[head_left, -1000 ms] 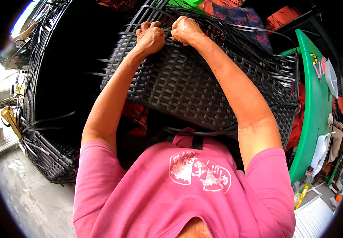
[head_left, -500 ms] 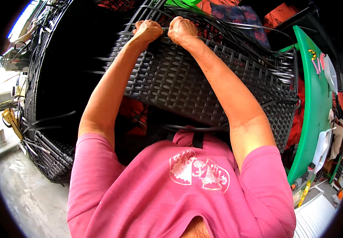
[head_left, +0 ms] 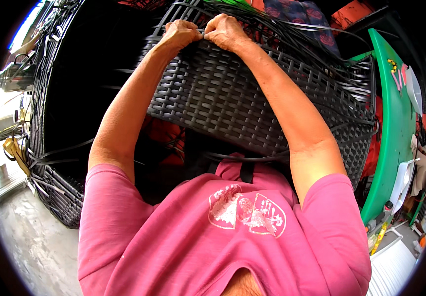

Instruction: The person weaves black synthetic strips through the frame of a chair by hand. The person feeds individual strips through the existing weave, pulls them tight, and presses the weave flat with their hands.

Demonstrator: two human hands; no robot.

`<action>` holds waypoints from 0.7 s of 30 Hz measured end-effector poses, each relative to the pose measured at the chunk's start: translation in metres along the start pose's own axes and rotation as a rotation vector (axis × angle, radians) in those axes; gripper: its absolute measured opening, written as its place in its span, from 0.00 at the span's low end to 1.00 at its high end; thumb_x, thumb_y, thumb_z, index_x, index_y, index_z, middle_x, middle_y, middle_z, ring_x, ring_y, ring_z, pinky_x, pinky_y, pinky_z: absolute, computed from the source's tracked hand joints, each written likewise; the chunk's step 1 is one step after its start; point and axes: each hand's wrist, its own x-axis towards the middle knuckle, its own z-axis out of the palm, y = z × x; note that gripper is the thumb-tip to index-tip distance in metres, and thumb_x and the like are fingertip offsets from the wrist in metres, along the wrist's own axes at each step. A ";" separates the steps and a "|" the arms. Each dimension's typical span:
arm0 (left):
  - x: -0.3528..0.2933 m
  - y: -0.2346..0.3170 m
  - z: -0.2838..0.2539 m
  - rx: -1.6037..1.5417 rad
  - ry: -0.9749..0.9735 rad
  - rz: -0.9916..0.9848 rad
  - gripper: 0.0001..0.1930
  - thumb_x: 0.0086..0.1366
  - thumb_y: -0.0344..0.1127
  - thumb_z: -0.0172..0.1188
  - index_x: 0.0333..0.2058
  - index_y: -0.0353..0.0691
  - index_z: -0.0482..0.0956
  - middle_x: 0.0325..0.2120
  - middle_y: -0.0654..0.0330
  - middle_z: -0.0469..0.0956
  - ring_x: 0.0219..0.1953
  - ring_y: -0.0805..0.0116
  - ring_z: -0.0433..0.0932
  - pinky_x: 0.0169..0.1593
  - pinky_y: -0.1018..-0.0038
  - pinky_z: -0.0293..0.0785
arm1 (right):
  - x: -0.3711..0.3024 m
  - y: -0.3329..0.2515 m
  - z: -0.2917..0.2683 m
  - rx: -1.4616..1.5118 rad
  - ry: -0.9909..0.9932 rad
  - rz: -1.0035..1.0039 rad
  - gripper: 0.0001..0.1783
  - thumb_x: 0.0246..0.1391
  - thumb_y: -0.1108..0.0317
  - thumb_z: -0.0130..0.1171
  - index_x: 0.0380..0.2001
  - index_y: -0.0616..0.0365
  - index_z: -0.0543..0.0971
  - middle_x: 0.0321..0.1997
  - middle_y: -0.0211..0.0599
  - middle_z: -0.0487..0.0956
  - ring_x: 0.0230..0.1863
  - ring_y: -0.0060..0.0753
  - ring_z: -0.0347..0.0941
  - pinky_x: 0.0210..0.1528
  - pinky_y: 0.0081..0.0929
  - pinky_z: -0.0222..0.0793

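A black panel of woven plastic strips (head_left: 218, 93) leans across in front of me, its weave dense below and the bare ribs standing up along the top edge. Both hands are at that upper edge, almost touching each other. My left hand (head_left: 181, 33) is closed, its bent fingers pinching a black plastic strip at the weave's edge. Right beside it, my right hand (head_left: 224, 32) pinches the same edge with curled fingers. The fingertips and most of the gripped strip are hidden behind the knuckles. Long loose black strips (head_left: 316, 61) trail away from the edge to the right.
At the right stands a green board (head_left: 390, 128) with small pink and yellow items on it. Another black woven piece (head_left: 38, 118) rises at the left, loose strip ends sticking out. A dark flowered cushion (head_left: 316, 24) lies at the back. Grey floor (head_left: 35, 237) shows lower left.
Both hands remain closed at the panel's top edge. The right hand sits slightly higher and the two hands are closer together. The whole view has shifted a little.
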 end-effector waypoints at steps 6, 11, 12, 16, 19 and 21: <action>0.002 -0.014 0.004 -0.169 0.076 -0.059 0.05 0.42 0.24 0.66 0.22 0.32 0.81 0.35 0.56 0.78 0.36 0.66 0.75 0.44 0.73 0.68 | -0.036 0.035 -0.011 -0.228 0.384 -0.271 0.07 0.44 0.68 0.56 0.28 0.55 0.80 0.29 0.44 0.79 0.33 0.48 0.76 0.35 0.38 0.72; 0.018 -0.015 -0.041 -0.517 0.100 -0.007 0.04 0.48 0.23 0.58 0.24 0.32 0.80 0.20 0.60 0.77 0.22 0.72 0.74 0.30 0.79 0.70 | -0.093 0.045 -0.041 -0.530 0.425 -0.163 0.07 0.49 0.65 0.58 0.28 0.56 0.77 0.32 0.35 0.77 0.39 0.40 0.72 0.40 0.38 0.66; 0.032 -0.037 -0.068 -0.401 0.238 0.093 0.05 0.50 0.24 0.56 0.25 0.32 0.80 0.20 0.60 0.77 0.22 0.73 0.74 0.28 0.78 0.70 | -0.094 0.042 -0.039 -0.539 0.430 -0.179 0.07 0.49 0.65 0.58 0.29 0.56 0.77 0.33 0.34 0.77 0.40 0.39 0.72 0.41 0.38 0.65; 0.022 0.012 -0.178 -0.159 0.334 0.341 0.02 0.54 0.27 0.56 0.26 0.35 0.76 0.21 0.60 0.75 0.22 0.72 0.74 0.27 0.78 0.72 | -0.096 0.045 -0.036 -0.499 0.533 -0.245 0.08 0.51 0.64 0.56 0.28 0.56 0.77 0.32 0.37 0.78 0.38 0.42 0.73 0.38 0.38 0.66; 0.008 0.062 -0.220 -0.124 0.260 0.607 0.02 0.57 0.29 0.55 0.27 0.37 0.73 0.22 0.61 0.73 0.22 0.71 0.73 0.27 0.77 0.74 | -0.077 0.022 -0.066 -0.206 0.203 0.051 0.10 0.52 0.62 0.54 0.28 0.57 0.78 0.29 0.41 0.78 0.34 0.47 0.73 0.35 0.37 0.67; 0.009 0.074 -0.223 -0.392 0.243 0.623 0.03 0.59 0.30 0.55 0.28 0.38 0.72 0.22 0.61 0.72 0.23 0.71 0.74 0.27 0.77 0.74 | -0.045 -0.004 -0.078 0.061 0.431 -0.475 0.11 0.52 0.61 0.54 0.29 0.57 0.78 0.27 0.41 0.77 0.28 0.51 0.72 0.31 0.36 0.68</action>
